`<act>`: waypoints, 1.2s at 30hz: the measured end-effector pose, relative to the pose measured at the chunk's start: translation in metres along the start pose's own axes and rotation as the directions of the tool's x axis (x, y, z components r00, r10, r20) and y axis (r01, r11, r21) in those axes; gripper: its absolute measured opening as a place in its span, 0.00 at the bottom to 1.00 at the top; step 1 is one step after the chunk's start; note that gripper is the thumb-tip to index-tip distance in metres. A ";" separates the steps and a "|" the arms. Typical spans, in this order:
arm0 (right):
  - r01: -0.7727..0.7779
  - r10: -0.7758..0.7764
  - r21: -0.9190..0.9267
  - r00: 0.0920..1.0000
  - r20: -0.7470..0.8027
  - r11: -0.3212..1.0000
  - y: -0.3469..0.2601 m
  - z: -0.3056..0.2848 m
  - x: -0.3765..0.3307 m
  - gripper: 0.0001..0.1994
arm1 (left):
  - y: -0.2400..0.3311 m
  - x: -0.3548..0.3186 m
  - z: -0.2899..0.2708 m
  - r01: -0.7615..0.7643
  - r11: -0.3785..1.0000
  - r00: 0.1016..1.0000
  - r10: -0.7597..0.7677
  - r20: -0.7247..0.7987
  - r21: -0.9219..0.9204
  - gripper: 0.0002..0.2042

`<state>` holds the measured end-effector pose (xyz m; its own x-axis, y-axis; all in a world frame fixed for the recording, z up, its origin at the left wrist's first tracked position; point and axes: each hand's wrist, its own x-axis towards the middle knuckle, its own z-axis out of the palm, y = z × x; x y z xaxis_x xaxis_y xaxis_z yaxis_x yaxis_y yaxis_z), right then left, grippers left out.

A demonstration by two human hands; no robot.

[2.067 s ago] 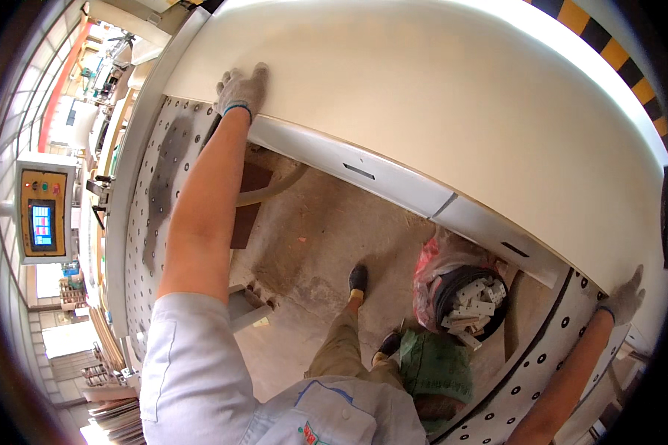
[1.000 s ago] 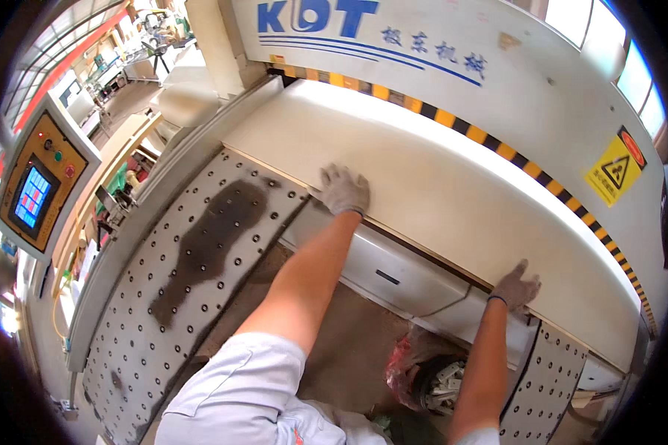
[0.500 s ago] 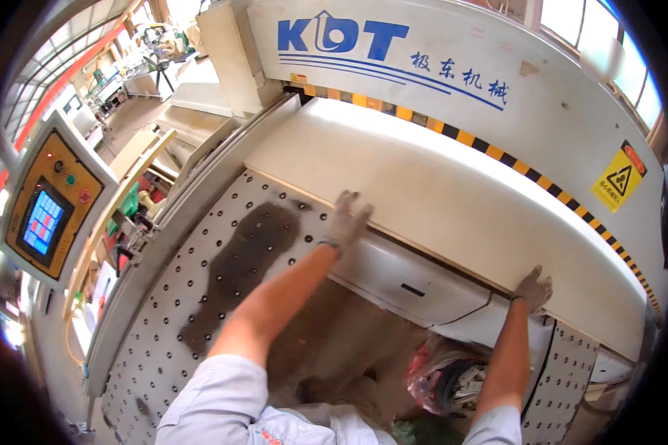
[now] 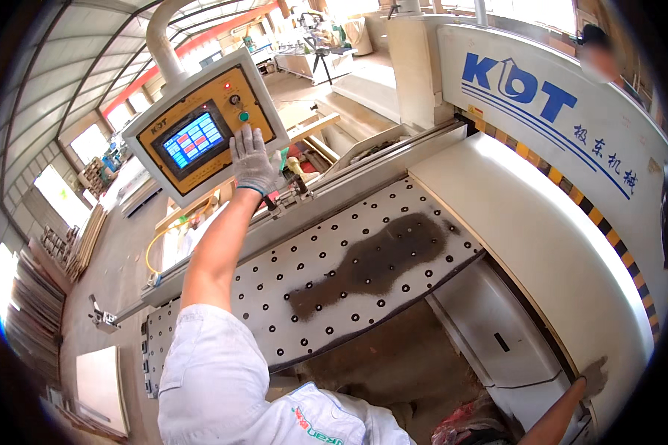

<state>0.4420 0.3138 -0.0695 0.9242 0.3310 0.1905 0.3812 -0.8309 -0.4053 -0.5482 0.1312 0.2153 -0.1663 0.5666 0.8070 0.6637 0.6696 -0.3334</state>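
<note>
My left hand [image 4: 253, 163], in a grey work glove, reaches up to the control panel [image 4: 156, 182]. Its fingers are stretched out over the lower right of the panel face, just below a green button [image 4: 243, 117] and beside the lit touchscreen [image 4: 193, 141]. Whether the fingertips press a button is hidden by the hand. At the lower right my gloved right hand [image 4: 594, 377] lies with fingers spread on a large pale board [image 4: 512, 215]. That board rests on the machine bed, its far side running under the beam [image 4: 542, 96] with the yellow-and-black striped edge.
A perforated air table [image 4: 326, 259] with a dark worn patch lies between my arms. A metal guide rail [image 4: 378, 174] runs along its left side. Stacked boards [image 4: 41, 297] stand far left. Another person [image 4: 597, 53] is behind the beam. A plastic bag [image 4: 464, 426] sits low down.
My left hand has left the board's near edge and moved up left to the control panel. The view has swung left. My right hand stays on the board.
</note>
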 end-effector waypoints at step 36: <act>0.104 -0.059 0.174 0.967 -0.247 0.979 0.018 -0.003 0.017 0.41 | 0.607 -0.124 -0.135 -0.347 0.172 0.416 0.909 0.013 -0.922 0.38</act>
<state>0.4643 0.3026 -0.0713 0.8653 0.2586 0.4293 0.4739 -0.7010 -0.5330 -0.0265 0.4026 -0.0219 0.5246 0.8510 0.0260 0.8444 -0.5239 0.1121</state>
